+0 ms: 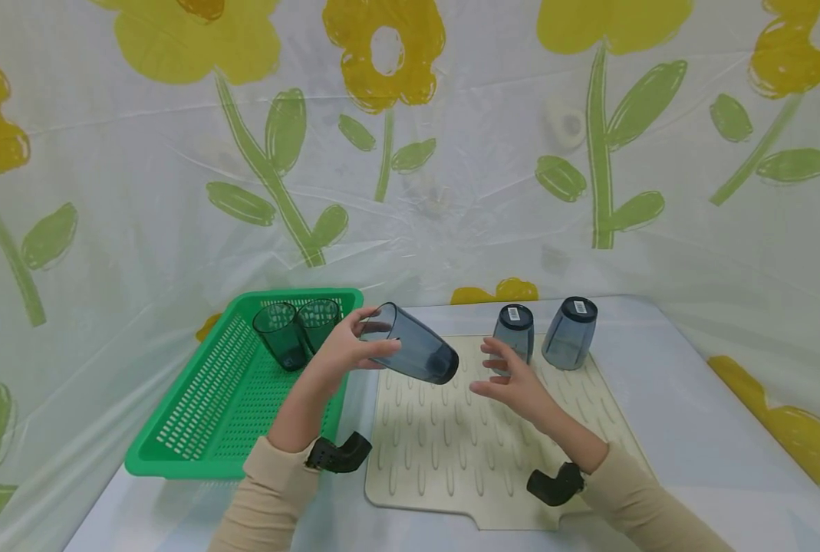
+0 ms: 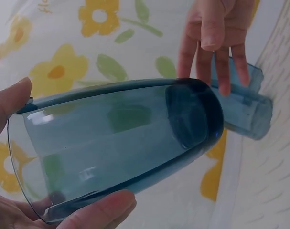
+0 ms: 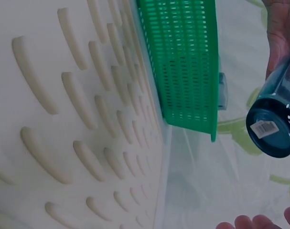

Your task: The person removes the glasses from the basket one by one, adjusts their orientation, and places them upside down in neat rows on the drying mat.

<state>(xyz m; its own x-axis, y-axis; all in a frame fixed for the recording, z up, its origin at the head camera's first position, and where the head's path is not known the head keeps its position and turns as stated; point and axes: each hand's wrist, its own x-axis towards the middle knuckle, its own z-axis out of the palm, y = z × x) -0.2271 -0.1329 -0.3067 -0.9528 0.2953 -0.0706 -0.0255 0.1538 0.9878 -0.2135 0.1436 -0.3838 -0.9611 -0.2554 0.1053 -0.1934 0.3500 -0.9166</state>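
Glass [image 1: 413,345], head view: held tilted, base lower and pointing right, over the left side of the pale mat [image 1: 444,491]. Left hand [image 1: 347,345] grips it at the open end; right hand [image 1: 516,385] is empty, fingers spread, apart from it. Two upturned glasses [image 1: 571,337] stand at the mat's far right; two more glasses [image 1: 281,337] sit in the green basket [image 1: 133,461].

Left wrist: grip sits near the rim only, base unsupported. Main risk: smooth wall slips, glass drops base-first.

Right wrist: base label [image 3: 264,129] faces camera, fingertips clear of it. Second risk: right hand swings wide, topples a standing glass.
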